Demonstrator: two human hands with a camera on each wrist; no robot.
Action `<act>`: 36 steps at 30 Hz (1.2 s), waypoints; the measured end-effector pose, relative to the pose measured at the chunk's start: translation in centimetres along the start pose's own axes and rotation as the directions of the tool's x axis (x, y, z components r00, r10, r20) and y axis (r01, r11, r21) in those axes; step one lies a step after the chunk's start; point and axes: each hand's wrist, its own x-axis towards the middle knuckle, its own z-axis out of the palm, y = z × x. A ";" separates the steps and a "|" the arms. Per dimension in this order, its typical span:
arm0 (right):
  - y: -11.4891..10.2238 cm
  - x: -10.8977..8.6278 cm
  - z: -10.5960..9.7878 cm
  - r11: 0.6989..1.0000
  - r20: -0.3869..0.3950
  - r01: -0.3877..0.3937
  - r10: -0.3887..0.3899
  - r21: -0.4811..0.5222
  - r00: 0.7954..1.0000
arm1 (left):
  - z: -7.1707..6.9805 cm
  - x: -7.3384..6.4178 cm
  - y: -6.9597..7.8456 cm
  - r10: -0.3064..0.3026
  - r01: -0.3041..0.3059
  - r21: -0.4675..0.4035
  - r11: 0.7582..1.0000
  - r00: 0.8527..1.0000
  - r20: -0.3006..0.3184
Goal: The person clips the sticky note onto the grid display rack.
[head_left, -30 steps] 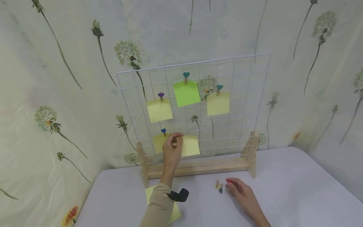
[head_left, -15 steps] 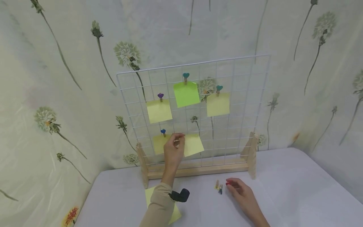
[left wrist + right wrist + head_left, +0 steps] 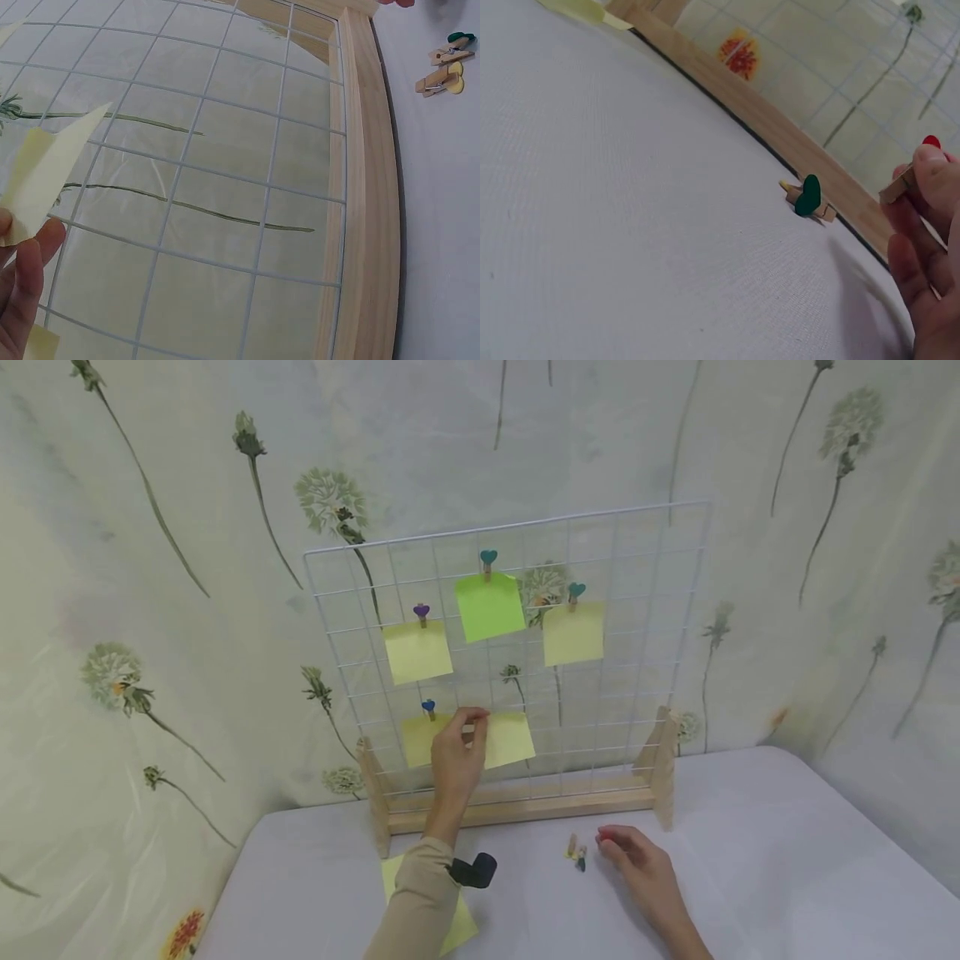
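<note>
In the head view my left hand [image 3: 457, 758] pinches a pale yellow sticky note [image 3: 512, 740] by its upper left corner, at the lower part of a white wire grid [image 3: 637, 635]. In the left wrist view the note [image 3: 56, 176] stands out at an angle, with fingertips on its edge. Low over the table, my right hand [image 3: 643, 870] holds a small wooden clothespin [image 3: 898, 186] with a red heart between thumb and fingers. Beside it lie a green-heart clothespin [image 3: 453, 51] and a yellow-heart clothespin [image 3: 441, 80].
Clothespins hold a bright green note [image 3: 491, 608] and several yellow ones, including the upper left note [image 3: 418, 652], on the grid. Its wooden base [image 3: 555, 808] stands on the white table [image 3: 765, 852]. More yellow paper [image 3: 459, 927] lies beneath the left forearm.
The pinched note swung out to the right, then tilted back a little, and now sits slightly right of its first place. The right hand keeps the clothespin nearly still.
</note>
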 end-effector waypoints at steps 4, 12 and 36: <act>-0.2 0.0 0.1 0.997 -0.015 0.022 -0.021 0.078 1.000 | -0.1 0.1 0.0 0.011 -0.011 0.033 0.999 1.000 0.008; -0.7 0.1 0.4 0.959 -0.061 0.171 -0.161 0.226 0.985 | -0.1 0.3 0.1 0.046 -0.044 0.065 0.997 0.999 -0.022; -3.9 2.2 1.5 0.899 0.012 0.330 -0.348 0.288 0.937 | 0.1 0.6 0.7 -0.001 0.007 0.113 0.994 0.998 -0.057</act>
